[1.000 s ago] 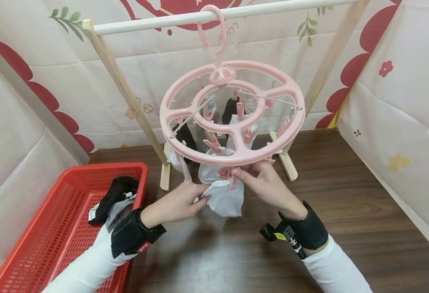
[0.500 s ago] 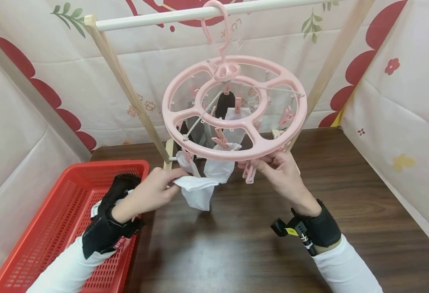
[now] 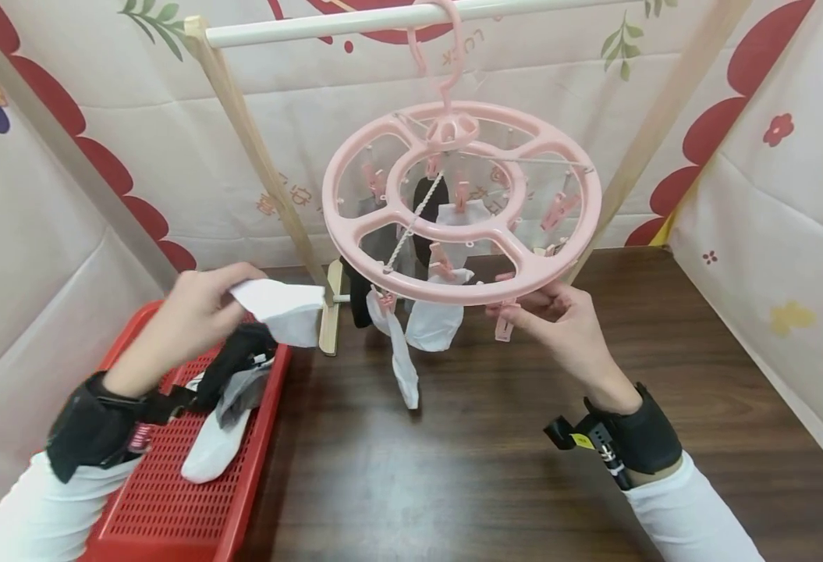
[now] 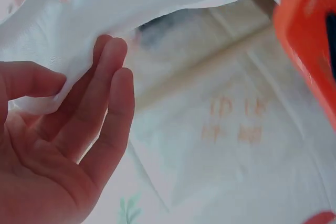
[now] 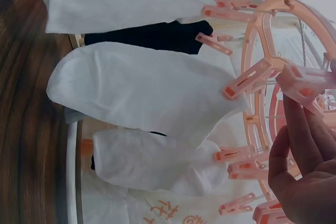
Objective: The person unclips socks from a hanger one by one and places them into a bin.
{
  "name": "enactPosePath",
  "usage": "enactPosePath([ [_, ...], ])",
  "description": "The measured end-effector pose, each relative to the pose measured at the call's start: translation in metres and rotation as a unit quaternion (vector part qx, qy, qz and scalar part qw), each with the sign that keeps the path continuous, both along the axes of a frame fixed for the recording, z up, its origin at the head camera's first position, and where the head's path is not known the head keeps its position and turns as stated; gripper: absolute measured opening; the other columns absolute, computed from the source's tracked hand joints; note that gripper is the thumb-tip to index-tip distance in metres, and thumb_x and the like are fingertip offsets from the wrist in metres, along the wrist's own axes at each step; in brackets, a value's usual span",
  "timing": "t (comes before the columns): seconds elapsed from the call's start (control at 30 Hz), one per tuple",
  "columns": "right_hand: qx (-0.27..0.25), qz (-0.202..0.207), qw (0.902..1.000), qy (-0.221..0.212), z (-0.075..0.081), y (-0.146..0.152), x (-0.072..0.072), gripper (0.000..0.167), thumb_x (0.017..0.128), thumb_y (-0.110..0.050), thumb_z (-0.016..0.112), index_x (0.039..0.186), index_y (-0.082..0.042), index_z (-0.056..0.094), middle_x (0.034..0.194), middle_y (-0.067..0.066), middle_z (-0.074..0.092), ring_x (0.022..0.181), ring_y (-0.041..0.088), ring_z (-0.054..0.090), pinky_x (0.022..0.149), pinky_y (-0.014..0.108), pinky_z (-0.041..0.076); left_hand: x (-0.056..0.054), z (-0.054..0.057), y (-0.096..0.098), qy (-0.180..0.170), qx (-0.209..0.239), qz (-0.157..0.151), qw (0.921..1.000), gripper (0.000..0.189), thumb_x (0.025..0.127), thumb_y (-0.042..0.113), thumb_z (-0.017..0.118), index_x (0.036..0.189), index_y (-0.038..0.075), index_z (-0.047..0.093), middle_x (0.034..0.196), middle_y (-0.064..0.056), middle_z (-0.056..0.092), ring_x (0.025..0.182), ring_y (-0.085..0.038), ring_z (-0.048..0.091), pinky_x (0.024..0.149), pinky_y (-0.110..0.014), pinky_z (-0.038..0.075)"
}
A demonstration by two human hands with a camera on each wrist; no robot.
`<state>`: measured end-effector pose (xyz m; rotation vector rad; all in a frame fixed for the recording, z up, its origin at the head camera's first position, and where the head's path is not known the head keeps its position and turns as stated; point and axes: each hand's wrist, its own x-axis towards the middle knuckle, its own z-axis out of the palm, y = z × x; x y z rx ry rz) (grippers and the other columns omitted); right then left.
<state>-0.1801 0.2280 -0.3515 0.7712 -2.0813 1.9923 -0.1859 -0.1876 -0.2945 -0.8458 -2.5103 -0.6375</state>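
My left hand pinches a white sock between thumb and fingers, above the red basket's right side. In the left wrist view, the sock's fabric stretches away from the thumb and index finger. My right hand pinches a pink clothespin at the front rim of the round pink drying hanger; nothing hangs from that clothespin. White socks and darker ones, among them a black sock, hang from other clothespins, as the right wrist view shows. A narrow white sock dangles at the hanger's front left.
A red basket at the left contains a black sock, a grey sock and a white sock. The hanger hooks over a white rail on wooden posts. Below lies a dark wooden table.
My left hand has carried the white sock left, away from the clothespin and over the basket. My right hand, still at the clothespin, has shifted right as the hanger turned slightly.
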Motion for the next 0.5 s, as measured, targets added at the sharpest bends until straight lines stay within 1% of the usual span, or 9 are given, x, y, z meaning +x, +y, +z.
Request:
enactPosePath([
  [0.1,-0.018,0.001,0.9998,0.007,0.000,0.002,-0.001,0.044,0.087,0.008,0.064,0.130,0.002,0.054,0.100,0.011,0.071,0.092,0.020,0.069,0.076,0.024,0.051,0.005,0.008,-0.020,0.022,-0.014,0.038,0.9989,0.025,0.079,-0.012,0.064,0.097,0.005,0.068,0.076,-0.005,0.066,0.054,-0.013,0.045,0.051,-0.024,0.034],
  [0.2,-0.035,-0.003,0.9992,0.017,0.000,0.005,-0.002,0.044,0.087,0.011,0.062,0.129,0.002,0.053,0.101,0.010,0.071,0.091,0.021,0.069,0.077,0.024,0.051,0.009,0.011,-0.038,0.025,-0.031,0.075,0.9964,0.024,0.079,-0.010,0.065,0.097,0.005,0.067,0.074,-0.005,0.065,0.053,-0.011,0.043,0.051,-0.022,0.031],
  [0.27,-0.044,-0.007,0.9988,0.023,0.000,0.008,-0.003,0.042,0.086,0.012,0.061,0.127,0.002,0.055,0.100,0.011,0.071,0.088,0.021,0.069,0.076,0.024,0.051,0.012,0.012,-0.048,0.019,-0.037,0.093,0.9948,0.024,0.078,-0.011,0.065,0.097,0.003,0.067,0.072,-0.008,0.065,0.053,-0.011,0.042,0.050,-0.023,0.030],
  [0.33,-0.053,-0.006,0.9982,0.027,0.000,0.012,-0.005,0.039,0.087,0.013,0.060,0.124,0.003,0.056,0.099,0.012,0.070,0.085,0.021,0.069,0.075,0.024,0.051,0.013,0.010,-0.057,0.006,-0.042,0.106,0.9934,0.023,0.078,-0.010,0.065,0.096,0.003,0.067,0.070,-0.007,0.063,0.052,-0.010,0.040,0.049,-0.025,0.029],
  [0.4,-0.061,-0.005,0.9978,0.028,0.000,0.016,-0.006,0.035,0.088,0.013,0.058,0.121,0.004,0.056,0.097,0.014,0.070,0.079,0.020,0.068,0.071,0.025,0.052,0.014,0.006,-0.065,-0.014,-0.045,0.111,0.9927,0.022,0.079,-0.011,0.063,0.096,0.003,0.068,0.073,-0.007,0.065,0.054,-0.008,0.042,0.049,-0.025,0.031],
  [0.47,-0.075,0.000,0.9968,0.028,0.001,0.021,-0.008,0.032,0.089,0.013,0.056,0.120,0.006,0.055,0.095,0.016,0.069,0.076,0.020,0.068,0.070,0.026,0.053,0.014,0.001,-0.070,-0.051,-0.042,0.112,0.9915,0.022,0.081,-0.010,0.060,0.096,0.003,0.068,0.078,-0.009,0.067,0.059,-0.004,0.047,0.051,-0.022,0.034],
  [0.5,-0.084,0.002,0.9961,0.027,0.001,0.024,-0.009,0.031,0.089,0.013,0.055,0.120,0.008,0.054,0.095,0.016,0.069,0.075,0.021,0.067,0.069,0.027,0.053,0.014,-0.001,-0.072,-0.069,-0.040,0.113,0.9904,0.022,0.082,-0.009,0.058,0.097,0.003,0.068,0.082,-0.009,0.068,0.062,-0.006,0.051,0.053,-0.020,0.036],
])
